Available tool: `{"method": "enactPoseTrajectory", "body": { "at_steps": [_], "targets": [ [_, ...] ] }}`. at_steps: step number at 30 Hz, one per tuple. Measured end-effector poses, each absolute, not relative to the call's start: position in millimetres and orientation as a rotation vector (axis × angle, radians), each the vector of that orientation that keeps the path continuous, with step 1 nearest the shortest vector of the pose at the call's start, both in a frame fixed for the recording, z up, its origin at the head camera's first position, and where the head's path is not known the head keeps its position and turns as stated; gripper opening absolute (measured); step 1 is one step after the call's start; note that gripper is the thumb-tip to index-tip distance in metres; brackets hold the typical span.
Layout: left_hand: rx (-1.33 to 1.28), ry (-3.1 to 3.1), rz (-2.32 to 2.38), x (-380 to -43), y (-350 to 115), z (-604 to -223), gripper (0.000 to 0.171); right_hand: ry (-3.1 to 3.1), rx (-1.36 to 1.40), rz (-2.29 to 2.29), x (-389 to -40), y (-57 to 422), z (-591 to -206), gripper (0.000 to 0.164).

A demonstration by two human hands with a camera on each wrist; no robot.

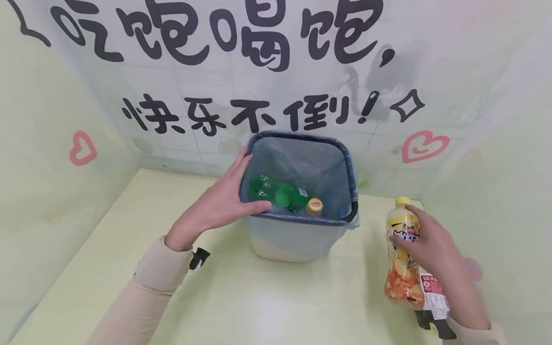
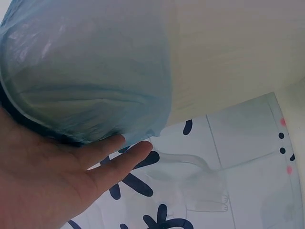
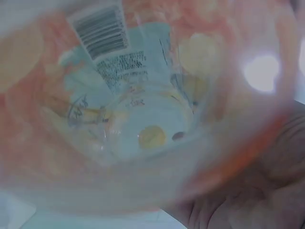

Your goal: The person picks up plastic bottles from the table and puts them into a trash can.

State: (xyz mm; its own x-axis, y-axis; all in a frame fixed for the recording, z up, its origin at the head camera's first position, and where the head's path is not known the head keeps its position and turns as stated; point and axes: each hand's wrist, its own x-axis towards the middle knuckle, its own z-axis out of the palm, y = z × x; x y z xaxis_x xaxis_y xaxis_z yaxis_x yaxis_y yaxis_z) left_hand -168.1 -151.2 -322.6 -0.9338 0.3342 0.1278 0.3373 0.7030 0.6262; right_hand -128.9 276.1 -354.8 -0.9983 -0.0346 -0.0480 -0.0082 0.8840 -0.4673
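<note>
A trash bin (image 1: pixel 289 239) lined with a translucent bluish bag stands against the back wall. Inside it lies a green plastic bottle (image 1: pixel 280 192), and beside that shows an orange cap (image 1: pixel 315 206); what is under the cap is hidden. My left hand (image 1: pixel 220 203) rests on the bin's left front corner, thumb over the rim. In the left wrist view its fingers (image 2: pixel 119 162) stretch nearly straight along the bag. At the right, my right hand (image 1: pixel 431 244) grips a drink bottle (image 1: pixel 403 282) with a yellow cap and orange label. That bottle's clear base (image 3: pixel 152 114) fills the right wrist view.
The bin stands on a pale yellow table (image 1: pixel 267 297). Behind it rises a wall (image 1: pixel 241 81) with large black characters and pink hearts. Side walls (image 1: pixel 47 143) close in on the left and right.
</note>
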Motion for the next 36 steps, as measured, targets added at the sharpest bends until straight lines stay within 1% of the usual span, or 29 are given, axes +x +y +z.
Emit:
{"method": "enactPoseTrajectory", "body": {
  "at_steps": [9,16,23,32,36],
  "targets": [
    [-0.564,-2.896,-1.068,-169.1,-152.0,-321.6,0.115,3.049,-0.017,-0.864,-133.3,266.7,-333.8,0.092],
    [-0.57,-2.895,-1.065,-170.9,-151.5,-322.6,0.116,3.183,0.007,-1.129,-131.4,259.9,-314.2,0.09],
    [-0.577,-2.884,-1.069,-171.6,-150.9,-323.3,0.113,3.255,-0.009,-1.314,-130.6,255.3,-297.8,0.087],
    [-0.584,-2.877,-1.079,-171.5,-151.0,-324.3,0.112,3.259,-0.034,-1.371,-128.0,244.6,-281.4,0.089],
    [-0.588,-2.872,-1.096,-171.8,-150.4,-324.9,0.112,3.288,-0.111,-1.364,-128.0,238.3,-270.3,0.091]
  ]
}}
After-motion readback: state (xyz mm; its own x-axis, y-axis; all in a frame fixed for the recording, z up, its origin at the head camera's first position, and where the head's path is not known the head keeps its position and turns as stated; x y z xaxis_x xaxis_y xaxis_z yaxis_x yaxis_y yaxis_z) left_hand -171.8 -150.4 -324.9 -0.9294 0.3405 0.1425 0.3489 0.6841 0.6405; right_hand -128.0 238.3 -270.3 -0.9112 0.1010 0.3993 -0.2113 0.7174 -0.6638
